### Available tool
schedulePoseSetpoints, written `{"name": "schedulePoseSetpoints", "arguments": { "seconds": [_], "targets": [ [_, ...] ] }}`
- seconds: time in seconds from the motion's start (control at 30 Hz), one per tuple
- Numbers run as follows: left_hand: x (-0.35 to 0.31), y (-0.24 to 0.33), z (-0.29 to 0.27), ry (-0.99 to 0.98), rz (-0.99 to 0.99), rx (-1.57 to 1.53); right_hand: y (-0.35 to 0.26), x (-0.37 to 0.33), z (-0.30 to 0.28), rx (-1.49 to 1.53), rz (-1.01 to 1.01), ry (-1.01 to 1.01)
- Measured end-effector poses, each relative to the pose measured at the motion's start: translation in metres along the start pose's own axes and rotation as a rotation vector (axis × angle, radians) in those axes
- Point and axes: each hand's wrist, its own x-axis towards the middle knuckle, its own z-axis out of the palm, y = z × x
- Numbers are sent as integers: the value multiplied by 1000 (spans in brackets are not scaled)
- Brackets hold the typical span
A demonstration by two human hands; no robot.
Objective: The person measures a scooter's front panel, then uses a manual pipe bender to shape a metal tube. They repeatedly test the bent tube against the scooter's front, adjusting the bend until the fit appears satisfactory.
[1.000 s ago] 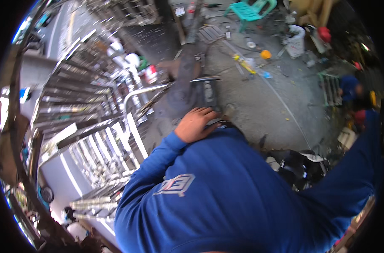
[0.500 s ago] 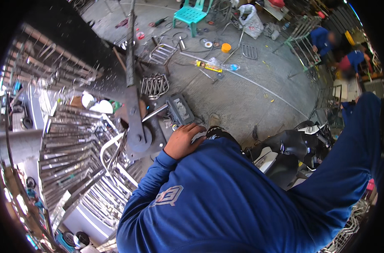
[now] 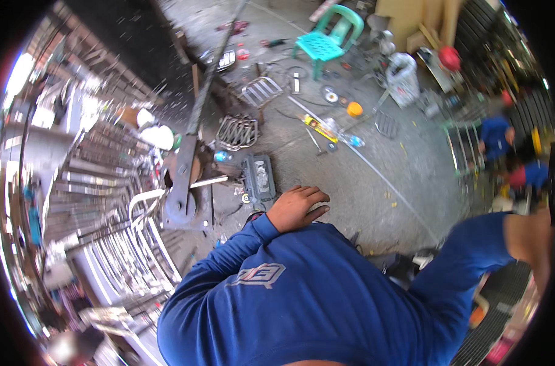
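Note:
My left hand lies against the front of my blue shirt at the waist, fingers stretched out and holding nothing. Past it on the floor is a dark grey toolbox-like case. To the left of that stands a metal bending tool with a round plate and a long lever; a short metal bar sticks out from it, and no hand touches it. My right arm is raised at the far right. The right hand is close to the camera and blurred at the rim, its fingers hidden.
Stacks of metal bars and bent tubes fill the left. Small metal racks, a yellow package, an orange lid and cables lie on the concrete. A green chair stands far off. Two people in blue work at right.
The view has swung, so floor things sit farther right. My right hand has come into view at the right rim with the elbow bent. My left hand stays at my waist.

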Motion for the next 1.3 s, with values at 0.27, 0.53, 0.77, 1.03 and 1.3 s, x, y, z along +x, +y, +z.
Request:
{"name": "schedulePoseSetpoints", "arguments": {
  "seconds": [0.27,0.53,0.77,1.03,1.3],
  "targets": [
    [-32,-45,-11,413,-221,-37,111,-245,248,989,1497,-192],
    [-35,-108,5,509,-512,-36,109,-237,374,860,1499,-1033],
    [17,-165,32,909,-910,44,190,-213,465,770,1208,-1657],
    [97,-153,32,1272,-880,23,216,-138,470,920,1573,-1991],
    [50,-168,65,2217,-305,-988,270,-162,565,835,1503,-1598]
  ]
}}
